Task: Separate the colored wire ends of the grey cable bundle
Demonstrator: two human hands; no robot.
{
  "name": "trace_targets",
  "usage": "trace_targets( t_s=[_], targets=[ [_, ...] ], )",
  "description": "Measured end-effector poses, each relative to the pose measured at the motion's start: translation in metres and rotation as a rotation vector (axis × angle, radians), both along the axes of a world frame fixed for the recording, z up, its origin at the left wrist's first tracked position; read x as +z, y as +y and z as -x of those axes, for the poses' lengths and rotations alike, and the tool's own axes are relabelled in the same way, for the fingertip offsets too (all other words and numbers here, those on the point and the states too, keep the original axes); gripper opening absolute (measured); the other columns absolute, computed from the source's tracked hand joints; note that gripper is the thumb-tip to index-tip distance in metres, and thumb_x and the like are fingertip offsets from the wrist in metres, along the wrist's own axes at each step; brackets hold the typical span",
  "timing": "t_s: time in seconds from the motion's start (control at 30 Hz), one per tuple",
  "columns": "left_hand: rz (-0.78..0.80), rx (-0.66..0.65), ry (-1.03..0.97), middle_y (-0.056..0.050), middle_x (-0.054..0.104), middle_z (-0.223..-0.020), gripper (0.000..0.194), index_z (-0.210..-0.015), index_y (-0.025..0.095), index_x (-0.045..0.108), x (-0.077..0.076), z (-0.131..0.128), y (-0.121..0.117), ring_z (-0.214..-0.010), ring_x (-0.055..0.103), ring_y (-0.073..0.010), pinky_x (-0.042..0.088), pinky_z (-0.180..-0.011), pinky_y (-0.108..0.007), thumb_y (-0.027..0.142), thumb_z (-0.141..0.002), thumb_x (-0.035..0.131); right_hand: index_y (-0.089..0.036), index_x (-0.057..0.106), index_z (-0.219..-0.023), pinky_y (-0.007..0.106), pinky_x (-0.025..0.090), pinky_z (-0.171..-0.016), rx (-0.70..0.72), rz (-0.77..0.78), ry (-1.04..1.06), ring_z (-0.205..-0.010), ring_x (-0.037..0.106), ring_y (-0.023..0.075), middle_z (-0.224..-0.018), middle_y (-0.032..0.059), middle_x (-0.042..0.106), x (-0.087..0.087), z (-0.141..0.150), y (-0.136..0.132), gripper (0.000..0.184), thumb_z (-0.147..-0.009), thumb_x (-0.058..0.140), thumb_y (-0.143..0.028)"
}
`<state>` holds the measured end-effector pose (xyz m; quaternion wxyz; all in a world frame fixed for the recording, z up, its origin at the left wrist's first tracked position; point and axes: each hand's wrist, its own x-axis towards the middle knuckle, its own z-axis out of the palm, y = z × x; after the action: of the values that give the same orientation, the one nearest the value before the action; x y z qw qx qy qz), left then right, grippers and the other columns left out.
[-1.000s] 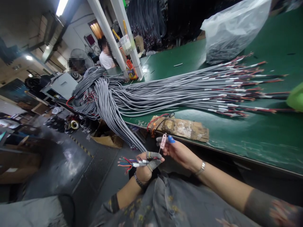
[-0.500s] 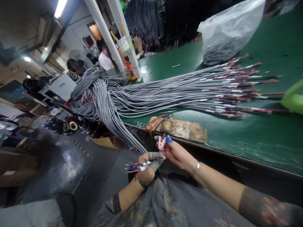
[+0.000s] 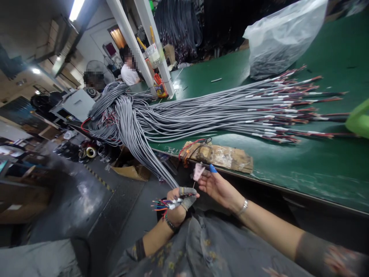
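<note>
My left hand (image 3: 179,204), with grey tape on its fingers, is closed around the end of a grey cable bundle (image 3: 161,165). Stripped coloured wire ends (image 3: 161,205) and white tape stick out below it. Just above its fingertips stands a small pink clip (image 3: 198,172), blurred, with a thin pale strand running down from it towards the left hand. My right hand (image 3: 220,190) is beside the clip. Its thumb, in a blue finger cover, is spread away from the fingers, whose tips are close to the clip; whether they touch it I cannot tell.
More grey cables (image 3: 201,111) lie across the green table (image 3: 288,165), with bare wire ends to the right. A wooden block (image 3: 227,157) sits at the table's edge. Behind are a plastic bag (image 3: 282,42) of dark pieces, white posts (image 3: 147,42) and a person (image 3: 129,73).
My right thumb has moved away from the pink clip and the right hand has shifted slightly right. The clip has turned a little. My left hand keeps its grip on the cables.
</note>
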<state>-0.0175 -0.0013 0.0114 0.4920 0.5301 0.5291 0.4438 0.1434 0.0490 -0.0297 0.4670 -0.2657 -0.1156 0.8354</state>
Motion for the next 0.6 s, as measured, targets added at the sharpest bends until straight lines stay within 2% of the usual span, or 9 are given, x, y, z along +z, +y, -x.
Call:
trace_targets(
  t_s=[0.1, 0.17, 0.27, 0.4, 0.5, 0.6],
  targets=[
    [-0.002, 0.021, -0.003, -0.010, 0.076, -0.080, 0.027, -0.081, 0.017, 0.074, -0.002, 0.005, -0.003, -0.076, 0.070, -0.0232, 0.055, -0.074, -0.035, 0.040, -0.069, 0.075, -0.020, 0.070, -0.073, 0.022, 0.049, -0.058, 0.003, 0.012, -0.068, -0.064, 0.058, 0.0114, -0.076, 0.0034, 0.068, -0.012, -0.011, -0.009, 0.028, -0.075, 0.073, -0.048],
    [-0.009, 0.026, -0.019, -0.010, 0.076, -0.089, 0.028, -0.091, 0.019, 0.073, -0.006, 0.009, -0.005, -0.083, 0.070, -0.0242, 0.055, -0.080, -0.037, 0.038, -0.070, 0.075, -0.020, 0.071, -0.076, 0.020, 0.047, -0.055, -0.007, 0.011, -0.146, -0.060, 0.056, 0.0098, -0.074, 0.0026, 0.066, -0.016, -0.018, -0.018, 0.026, -0.070, 0.077, -0.045],
    [-0.052, 0.087, 0.007, -0.008, 0.074, -0.100, 0.030, -0.095, 0.021, 0.073, -0.012, 0.016, -0.006, -0.090, 0.069, -0.0246, 0.054, -0.085, -0.036, 0.037, -0.070, 0.075, -0.019, 0.071, -0.078, 0.019, 0.044, -0.052, -0.058, -0.029, -0.312, -0.056, 0.052, 0.0078, -0.070, 0.0005, 0.064, -0.017, -0.030, -0.031, 0.034, -0.061, 0.080, -0.047],
    [-0.067, 0.123, 0.004, 0.001, 0.076, -0.094, 0.023, -0.091, 0.028, 0.074, -0.021, 0.024, -0.003, -0.087, 0.070, -0.0247, 0.055, -0.084, -0.037, 0.041, -0.072, 0.073, -0.019, 0.069, -0.077, 0.021, 0.040, -0.050, -0.169, -0.075, -0.594, -0.053, 0.049, 0.0081, -0.067, 0.0001, 0.062, -0.019, -0.053, -0.049, 0.041, -0.057, 0.074, -0.054],
    [-0.070, 0.156, 0.037, -0.002, 0.076, -0.089, 0.032, -0.089, 0.024, 0.074, -0.025, 0.030, 0.001, -0.082, 0.070, -0.0251, 0.056, -0.079, -0.035, 0.046, -0.065, 0.077, -0.018, 0.069, -0.074, 0.022, 0.040, -0.049, -0.273, -0.065, -0.738, -0.051, 0.048, 0.0093, -0.063, 0.0002, 0.062, -0.027, -0.079, -0.065, 0.035, -0.057, 0.073, -0.048],
    [-0.061, 0.187, 0.056, -0.003, 0.076, -0.088, 0.036, -0.090, 0.023, 0.073, -0.026, 0.032, 0.002, -0.079, 0.070, -0.0217, 0.056, -0.075, -0.030, 0.044, -0.061, 0.078, -0.017, 0.067, -0.067, 0.025, 0.040, -0.048, -0.397, -0.038, -0.927, -0.049, 0.049, 0.0114, -0.058, 0.0011, 0.061, -0.040, -0.113, -0.082, 0.029, -0.063, 0.068, -0.045]
  ],
)
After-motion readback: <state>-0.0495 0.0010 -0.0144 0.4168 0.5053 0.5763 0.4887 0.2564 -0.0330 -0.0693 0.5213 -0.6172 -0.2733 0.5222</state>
